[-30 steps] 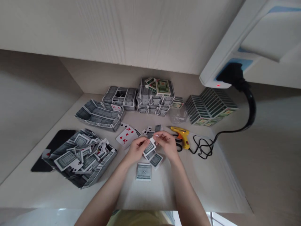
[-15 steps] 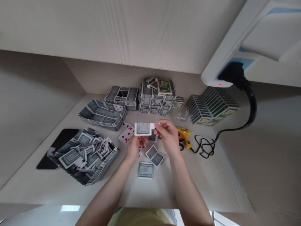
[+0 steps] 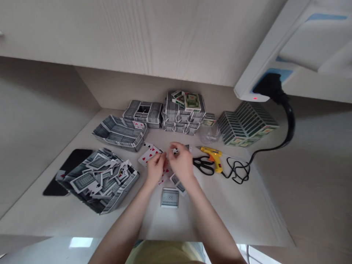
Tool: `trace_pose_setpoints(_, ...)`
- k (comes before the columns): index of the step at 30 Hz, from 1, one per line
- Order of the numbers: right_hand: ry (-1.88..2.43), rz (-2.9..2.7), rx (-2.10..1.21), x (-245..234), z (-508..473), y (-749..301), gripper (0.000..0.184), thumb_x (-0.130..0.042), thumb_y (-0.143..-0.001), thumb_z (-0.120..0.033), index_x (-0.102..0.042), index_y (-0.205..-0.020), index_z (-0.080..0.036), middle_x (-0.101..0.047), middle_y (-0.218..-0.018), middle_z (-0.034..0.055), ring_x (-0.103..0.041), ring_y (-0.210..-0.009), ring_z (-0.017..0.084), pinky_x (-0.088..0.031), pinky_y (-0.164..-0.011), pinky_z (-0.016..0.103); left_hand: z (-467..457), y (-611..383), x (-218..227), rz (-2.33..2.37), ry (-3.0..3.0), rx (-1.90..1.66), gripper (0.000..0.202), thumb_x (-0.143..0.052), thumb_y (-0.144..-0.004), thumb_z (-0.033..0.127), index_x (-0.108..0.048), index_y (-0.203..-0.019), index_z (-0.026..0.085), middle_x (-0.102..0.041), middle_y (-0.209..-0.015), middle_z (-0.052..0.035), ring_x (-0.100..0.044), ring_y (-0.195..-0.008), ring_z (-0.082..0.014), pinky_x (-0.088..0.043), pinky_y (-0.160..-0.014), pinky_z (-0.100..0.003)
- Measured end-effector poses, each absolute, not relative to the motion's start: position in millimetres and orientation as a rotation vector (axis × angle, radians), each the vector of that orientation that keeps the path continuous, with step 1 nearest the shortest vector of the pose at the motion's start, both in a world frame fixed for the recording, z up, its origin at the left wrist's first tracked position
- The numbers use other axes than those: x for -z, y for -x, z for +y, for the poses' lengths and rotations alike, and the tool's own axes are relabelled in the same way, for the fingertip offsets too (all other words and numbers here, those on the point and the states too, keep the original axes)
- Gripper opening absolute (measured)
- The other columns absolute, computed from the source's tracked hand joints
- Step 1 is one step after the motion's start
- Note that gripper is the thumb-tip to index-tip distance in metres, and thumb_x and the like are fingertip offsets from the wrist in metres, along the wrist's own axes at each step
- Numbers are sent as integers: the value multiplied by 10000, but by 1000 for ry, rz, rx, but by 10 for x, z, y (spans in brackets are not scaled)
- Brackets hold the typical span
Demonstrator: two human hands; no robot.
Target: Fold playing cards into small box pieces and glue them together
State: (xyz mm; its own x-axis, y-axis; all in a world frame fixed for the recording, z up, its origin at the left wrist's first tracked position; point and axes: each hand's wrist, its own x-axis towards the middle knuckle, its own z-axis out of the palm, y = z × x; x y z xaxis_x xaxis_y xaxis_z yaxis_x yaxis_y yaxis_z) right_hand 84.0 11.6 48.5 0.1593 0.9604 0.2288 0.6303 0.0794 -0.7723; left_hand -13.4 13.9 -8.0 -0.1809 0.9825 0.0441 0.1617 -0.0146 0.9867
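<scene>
My left hand (image 3: 155,167) and my right hand (image 3: 180,164) meet over loose playing cards (image 3: 150,155) at the middle of the white table (image 3: 220,212). Both hands have their fingers curled in a pinch. What the fingertips hold is too small to make out. A small stack of face-down cards (image 3: 169,198) lies just below the hands, nearer to me. More face-down cards (image 3: 176,183) peek out under my right wrist.
A tray of jumbled cards (image 3: 101,181) lies left on a black mat (image 3: 64,170). Card-built boxes (image 3: 141,113) and stacks (image 3: 183,113) stand at the back, card packs (image 3: 247,126) back right. Scissors (image 3: 202,165), a yellow glue gun (image 3: 214,158) and its black cord (image 3: 242,170) lie right.
Half a second ago both hands held a face-down card raised. Now the hands have dropped lower and left over the loose cards, and that card is out of sight.
</scene>
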Motion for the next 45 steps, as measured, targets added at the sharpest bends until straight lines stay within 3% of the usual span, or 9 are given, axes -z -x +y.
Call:
trace_pose_setpoints(7,2103,-1604,-508,-225,147,-1305,286,-555,-726,-435,-628,-667,-165,-661,-668,102,-600,-635,202,-365,-548,257,72,137,83,1376,-1445,-1176,324,-431,-817,379,-526,-596,163,-494,-506,32,-477,-486,-92,-386,-496,-205)
trace_pose_setpoints(11,1900,-1480,-757,-126,175,-1247,202,-543,-701,-343,-590,-605,-172,-615,-583,34,-551,-558,153,-343,-515,228,55,140,52,1349,-1804,-1212,162,-511,-785,303,-595,-847,179,-584,-833,-34,-546,-786,-137,-445,-691,-250)
trace_pose_setpoints(16,1532,-1121,-1182,-189,140,-1189,296,-506,-708,-406,-459,-519,-184,-413,-412,-66,-373,-378,85,-284,-404,201,45,108,48,1252,-1942,-1245,343,-505,-772,200,-517,-1114,212,-558,-1119,-70,-503,-1053,-174,-416,-891,-324)
trace_pose_setpoints(21,1484,-1377,-1151,-288,3,-1335,372,-453,-765,-503,-531,-619,-169,-507,-486,-32,-459,-452,102,-346,-460,208,57,130,117,1434,-1770,-1133,276,-420,-798,186,-553,-1038,205,-649,-942,-36,-603,-710,-126,-477,-663,-248)
trace_pose_setpoints(24,1784,-1568,-761,-278,-20,-1621,359,-463,-767,-509,-579,-690,-178,-579,-592,22,-541,-577,158,-395,-547,256,67,145,138,1518,-1638,-1153,247,-425,-800,227,-534,-1017,184,-657,-812,-20,-591,-595,-117,-462,-570,-224)
trace_pose_setpoints(28,2292,-1342,-101,-168,-2,-2022,432,-494,-745,-507,-582,-873,-104,-590,-891,215,-550,-887,326,-410,-715,428,73,142,140,1559,-1489,-1148,259,-406,-825,353,-525,-974,177,-643,-721,-12,-571,-484,-116,-421,-458,-208)
trace_pose_setpoints(31,2469,-1180,-30,-43,10,-2162,619,-537,-677,-587,-524,-998,-58,-549,-983,289,-494,-990,410,-384,-758,516,74,140,121,1632,-1478,-1120,256,-388,-833,390,-524,-872,177,-603,-629,8,-532,-420,-110,-378,-421,-202)
trace_pose_setpoints(40,2286,-1107,-135,144,49,-2319,634,-585,-627,-494,-432,-1091,-90,-626,-740,148,-584,-596,278,-439,-527,384,101,173,160,1726,-1590,-1198,240,-397,-828,356,-415,-653,194,-460,-507,42,-439,-437,-96,-293,-448,-190)
trace_pose_setpoints(45,2002,-1202,-234,-26,4,-2290,657,-569,-668,-434,-378,-1236,-166,-632,-769,55,-595,-611,210,-460,-580,332,86,175,152,1709,-1602,-1203,299,-363,-838,389,-389,-612,195,-412,-481,49,-399,-446,-94,-288,-462,-192)
